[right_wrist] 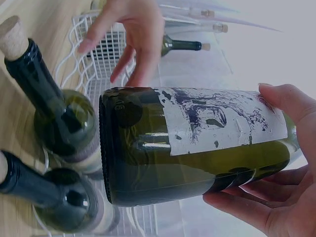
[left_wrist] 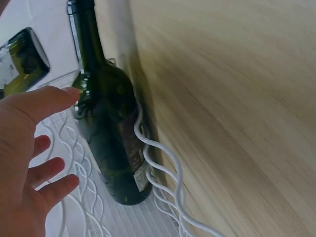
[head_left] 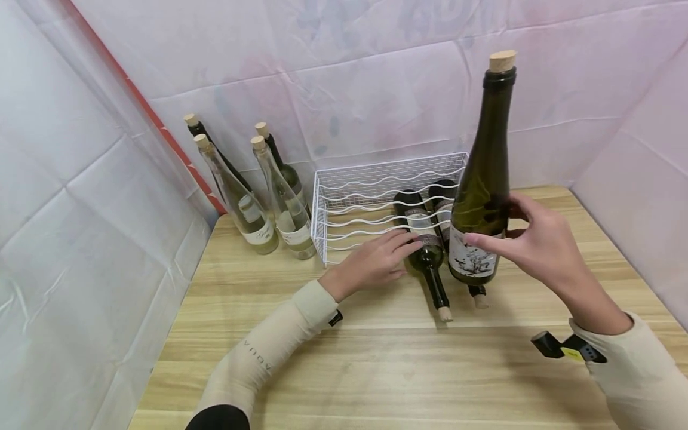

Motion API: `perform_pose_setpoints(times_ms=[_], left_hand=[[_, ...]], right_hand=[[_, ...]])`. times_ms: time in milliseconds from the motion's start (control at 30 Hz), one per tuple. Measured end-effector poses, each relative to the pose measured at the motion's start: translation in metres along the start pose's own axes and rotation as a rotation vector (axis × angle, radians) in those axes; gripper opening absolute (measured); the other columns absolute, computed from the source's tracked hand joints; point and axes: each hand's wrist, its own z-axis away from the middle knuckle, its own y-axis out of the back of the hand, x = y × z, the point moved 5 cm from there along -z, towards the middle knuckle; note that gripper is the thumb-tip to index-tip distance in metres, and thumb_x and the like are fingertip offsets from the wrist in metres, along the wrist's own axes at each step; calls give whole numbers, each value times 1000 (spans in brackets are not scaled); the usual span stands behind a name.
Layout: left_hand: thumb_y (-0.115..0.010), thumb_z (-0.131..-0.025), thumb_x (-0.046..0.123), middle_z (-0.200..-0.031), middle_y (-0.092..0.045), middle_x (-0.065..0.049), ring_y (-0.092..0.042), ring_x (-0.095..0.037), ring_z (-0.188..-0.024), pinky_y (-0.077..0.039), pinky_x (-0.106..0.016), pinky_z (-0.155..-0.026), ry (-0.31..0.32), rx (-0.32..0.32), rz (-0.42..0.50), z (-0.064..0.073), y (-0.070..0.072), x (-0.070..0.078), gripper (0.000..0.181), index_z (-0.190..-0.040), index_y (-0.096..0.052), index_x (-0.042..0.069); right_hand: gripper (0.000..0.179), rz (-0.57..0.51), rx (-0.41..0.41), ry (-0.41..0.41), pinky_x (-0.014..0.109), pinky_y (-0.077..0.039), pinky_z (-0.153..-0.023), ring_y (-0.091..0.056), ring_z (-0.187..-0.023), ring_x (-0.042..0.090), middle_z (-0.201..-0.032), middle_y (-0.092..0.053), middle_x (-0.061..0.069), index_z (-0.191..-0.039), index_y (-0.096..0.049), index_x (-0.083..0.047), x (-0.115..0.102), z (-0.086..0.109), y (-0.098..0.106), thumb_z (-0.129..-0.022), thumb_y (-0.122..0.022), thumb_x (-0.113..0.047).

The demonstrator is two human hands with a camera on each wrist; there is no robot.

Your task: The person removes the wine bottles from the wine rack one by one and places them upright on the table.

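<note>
My right hand [head_left: 545, 248] grips a dark green corked bottle [head_left: 481, 173] by its lower body, thumb on one side and fingers round the other. That bottle stands upright in the air above the right end of a white wire rack [head_left: 389, 178]; its pale label looks torn in the right wrist view. Over the rack, my left hand [head_left: 376, 260] has loosely spread fingers beside a lying dark bottle [head_left: 428, 258]. In the left wrist view its thumb [left_wrist: 49, 102] overlaps that bottle's shoulder; contact cannot be told. A second lying bottle [head_left: 444, 206] is partly hidden behind the held one.
Several corked bottles stand left of the rack, among them a clear one [head_left: 290, 218] beside the rack's end and another clear one [head_left: 236, 200] farther left. The wooden table [head_left: 387, 370] extends in front. White sheeting [head_left: 376, 89] hangs behind and at both sides.
</note>
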Motion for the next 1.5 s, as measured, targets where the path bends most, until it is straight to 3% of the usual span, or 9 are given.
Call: perform_pose_setpoints(times_ms=[133,233,367,600,1033,1167,1333,1400,1500], left_hand=[[-68,-96,24,-155,-54,-12,-56,-30,-139,-45,-38,-120,-34,-19,-77,-2,-5,1,58,-151,-54,14],[-64,-98,21,-155,-54,-12,-57,-30,-138,-46,-39,-119,-59,-18,-113,-3,-8,1,54,-150,-54,15],[-57,-98,14,-152,-57,-10,-60,-27,-133,-50,-35,-115,-90,20,-146,-8,-11,1,51,-148,-57,14],[-39,-106,5,-151,-58,-10,-62,-25,-129,-53,-34,-111,-136,32,-220,-17,-19,1,47,-148,-57,15],[-27,-107,-3,-152,-58,-5,-63,-26,-124,-57,-35,-102,-108,3,-236,-29,-30,5,58,-148,-57,25],[-34,-108,1,-156,-53,-6,-59,-27,-130,-57,-39,-103,-97,-64,-220,-32,-36,6,53,-152,-52,26],[-39,-109,4,-163,-45,-5,-52,-28,-143,-57,-44,-106,-71,-168,-206,-36,-41,7,55,-158,-44,29],[-39,-109,4,-164,-43,-5,-49,-28,-145,-57,-45,-106,-68,-196,-220,-38,-43,9,57,-159,-41,30],[-39,-109,3,-165,-43,-5,-47,-29,-147,-56,-47,-107,-72,-219,-224,-40,-46,11,58,-160,-40,31]], right_hand=[[77,-11,14,-28,7,-49,-55,-75,-73,1,-123,-67,21,-136,-60,-3,9,1,8,-74,-95,-30],[73,-25,38,-35,4,-49,-57,-54,-71,-28,-115,-68,-7,-134,-62,-4,15,1,13,-73,-96,-27],[71,-38,76,-28,2,-48,-60,-55,-75,-29,-106,-54,-35,-132,-63,-8,22,1,19,-72,-97,-23],[69,-58,105,-60,4,-49,-58,-56,-77,-29,-103,-56,-34,-130,-62,-12,33,1,30,-72,-97,-22],[80,49,172,-147,0,-37,-65,-46,-74,-30,-95,-43,-42,-135,-60,-2,59,0,49,-71,-96,-34],[84,91,183,-185,8,-33,-70,-41,-85,-26,-108,-59,-21,-138,-59,-3,69,-3,51,-72,-95,-39],[90,120,164,-235,15,-30,-73,-55,-108,3,-133,-63,25,-145,-52,0,81,-8,51,-77,-91,-44],[90,121,164,-247,16,-30,-74,-54,-106,3,-132,-62,26,-145,-51,1,86,-10,51,-77,-90,-44],[90,108,175,-265,16,-31,-73,-42,-92,-13,-125,-62,17,-142,-51,1,95,-14,50,-76,-91,-44]])
